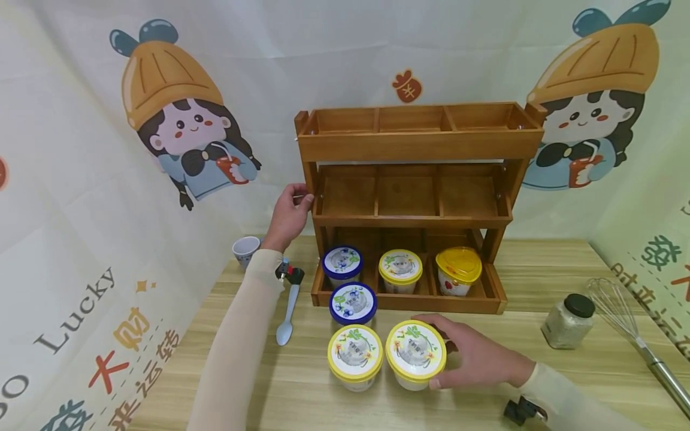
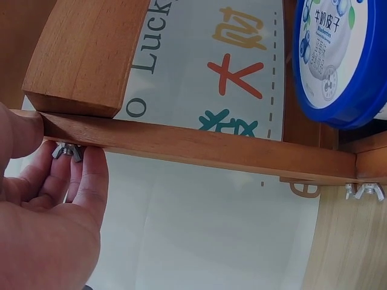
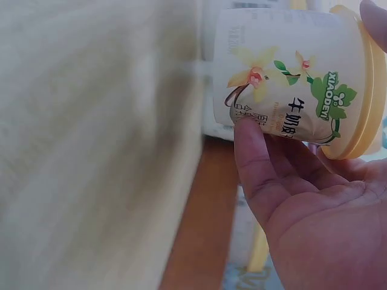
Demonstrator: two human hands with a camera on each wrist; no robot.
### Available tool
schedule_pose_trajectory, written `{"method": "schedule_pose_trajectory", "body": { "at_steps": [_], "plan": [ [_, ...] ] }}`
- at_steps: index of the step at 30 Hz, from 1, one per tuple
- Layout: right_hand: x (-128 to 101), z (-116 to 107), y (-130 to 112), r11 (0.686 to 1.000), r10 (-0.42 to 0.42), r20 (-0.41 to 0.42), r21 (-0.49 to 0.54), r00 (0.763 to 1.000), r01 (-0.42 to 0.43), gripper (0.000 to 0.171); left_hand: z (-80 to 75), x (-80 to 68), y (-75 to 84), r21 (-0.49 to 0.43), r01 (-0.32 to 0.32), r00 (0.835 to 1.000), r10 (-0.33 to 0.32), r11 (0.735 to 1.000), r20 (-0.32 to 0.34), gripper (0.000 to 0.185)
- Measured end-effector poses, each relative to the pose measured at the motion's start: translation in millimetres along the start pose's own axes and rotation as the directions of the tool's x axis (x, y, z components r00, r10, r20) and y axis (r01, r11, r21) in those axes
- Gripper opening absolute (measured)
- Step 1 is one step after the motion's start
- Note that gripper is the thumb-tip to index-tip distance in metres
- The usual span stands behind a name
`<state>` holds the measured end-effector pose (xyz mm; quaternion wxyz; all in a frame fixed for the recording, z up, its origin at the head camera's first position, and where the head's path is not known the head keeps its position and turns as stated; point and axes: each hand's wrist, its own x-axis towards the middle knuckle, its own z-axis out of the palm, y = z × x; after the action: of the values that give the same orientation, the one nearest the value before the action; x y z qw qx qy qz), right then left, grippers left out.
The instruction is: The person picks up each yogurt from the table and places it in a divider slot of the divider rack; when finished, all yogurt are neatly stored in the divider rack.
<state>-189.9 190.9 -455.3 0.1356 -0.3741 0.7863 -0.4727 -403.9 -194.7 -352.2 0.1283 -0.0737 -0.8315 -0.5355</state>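
Note:
My left hand [image 1: 289, 216] grips the left side post of a three-tier wooden rack [image 1: 420, 146]. In the left wrist view, thumb and fingers lie on opposite sides of the post, near a wing nut [image 2: 66, 150]. My right hand [image 1: 482, 354] holds a yellow-lidded yogurt cup [image 1: 416, 352] in front of the rack, thumb and fingers around its side. A similar yellow-lidded cup [image 1: 355, 354] stands just left of it. Behind that is a blue-lidded cup [image 1: 353, 303]. On the bottom tier sit another blue-lidded cup [image 1: 342, 263], a yellow-lidded cup [image 1: 401, 267] and a cup with a domed yellow lid [image 1: 459, 269].
Left of the rack are a small patterned cup [image 1: 246, 248] and a pale blue spoon [image 1: 288, 316] on the wooden table [image 1: 302, 401]. To the right stand a black-lidded jar [image 1: 568, 321] and a wire whisk [image 1: 628, 326]. A printed cloth [image 1: 345, 54] hangs behind.

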Motion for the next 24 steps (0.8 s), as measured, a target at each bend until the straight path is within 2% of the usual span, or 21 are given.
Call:
{"method": "schedule_pose_trajectory", "body": {
  "at_steps": [8,17,24],
  "plan": [
    [-1.3,-20.1,-15.6,0.997,-0.028,-0.125,-0.074,0.992,0.019,0.095,-0.1,-1.9,3.5,-0.003,-0.008,1.000,0.008,1.000,-0.005,0.040],
    [-4.6,-39.7,-28.0,0.996,-0.027,-0.238,-0.089,0.971,0.006,0.098,0.0,-1.3,2.7,-0.009,-0.010,1.000,0.010,1.000,-0.004,0.039],
    [0.1,-54.6,-38.2,0.994,-0.078,-0.300,-0.092,0.951,0.053,0.094,-0.3,-2.3,3.4,-0.010,-0.008,1.000,0.008,1.000,-0.006,0.039]
  ]
}}
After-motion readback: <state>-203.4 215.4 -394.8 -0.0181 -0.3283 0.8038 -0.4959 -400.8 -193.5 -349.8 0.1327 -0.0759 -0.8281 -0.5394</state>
